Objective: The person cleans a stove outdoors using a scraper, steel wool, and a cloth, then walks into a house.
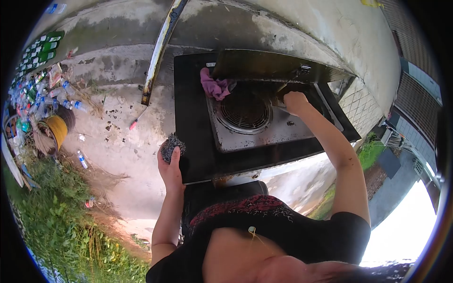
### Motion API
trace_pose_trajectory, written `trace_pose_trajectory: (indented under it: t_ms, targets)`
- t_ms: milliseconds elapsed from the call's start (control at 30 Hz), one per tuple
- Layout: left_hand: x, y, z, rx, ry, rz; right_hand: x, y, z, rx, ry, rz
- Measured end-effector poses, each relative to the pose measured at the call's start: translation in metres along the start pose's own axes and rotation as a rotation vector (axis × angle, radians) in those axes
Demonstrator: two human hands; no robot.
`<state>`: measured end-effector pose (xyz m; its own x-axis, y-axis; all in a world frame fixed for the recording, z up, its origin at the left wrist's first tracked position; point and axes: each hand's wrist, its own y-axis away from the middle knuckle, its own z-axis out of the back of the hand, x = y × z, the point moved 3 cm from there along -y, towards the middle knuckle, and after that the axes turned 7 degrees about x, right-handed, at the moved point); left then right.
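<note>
My left hand [170,166] is closed around a dark steel wool scrubber [173,145] beside the left edge of a greasy range hood [196,122]. My right hand [296,103] is a closed fist over the hood's recessed metal panel. A thin, dark-edged object shows at its knuckles, too unclear to name. Left of that fist lies the round fan grille [244,115], brown with grime. A crumpled purple cloth [216,86] rests at the panel's upper left corner, below the raised dark flap [278,66].
A rusty metal bar [160,52] leans at the back left, near a red-handled tool [133,124] on the concrete. Plastic bottles [45,101] and a yellow bucket [57,132] crowd the far left. Green plants [71,226] grow at the lower left. A wall stands behind.
</note>
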<state>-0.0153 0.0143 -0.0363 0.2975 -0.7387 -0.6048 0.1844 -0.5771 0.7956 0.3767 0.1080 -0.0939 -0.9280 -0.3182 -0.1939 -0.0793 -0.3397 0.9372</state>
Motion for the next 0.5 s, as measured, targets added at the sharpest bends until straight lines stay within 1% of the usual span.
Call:
trace_pose_trajectory:
  t_ms: [33, 67, 133, 167, 267, 300, 400, 500]
  targets:
    - [-0.001, 0.002, 0.0, -0.001, 0.009, 0.028, 0.007, 0.008, -0.005, -0.013, 0.009, 0.002]
    - [-0.001, 0.006, 0.001, 0.005, 0.015, 0.061, 0.008, 0.012, -0.011, 0.02, -0.008, -0.001]
    - [-0.001, 0.004, 0.0, 0.017, 0.015, 0.043, -0.002, 0.001, 0.002, 0.029, -0.026, -0.014]
    - [0.0, 0.004, 0.002, 0.015, 0.003, 0.041, -0.005, -0.004, -0.002, 0.042, -0.062, -0.05]
    - [-0.004, 0.004, 0.001, -0.02, -0.001, 0.046, 0.003, -0.001, -0.007, 0.002, -0.113, -0.064]
    - [-0.005, 0.006, 0.0, -0.021, -0.011, 0.059, 0.011, -0.002, -0.012, 0.042, -0.079, -0.063]
    - [-0.006, 0.008, -0.003, -0.006, 0.035, 0.081, 0.032, -0.013, -0.024, 0.026, -0.097, -0.088]
    - [-0.005, 0.005, -0.002, 0.016, 0.079, 0.054, 0.026, -0.027, -0.018, -0.003, -0.1, -0.115]
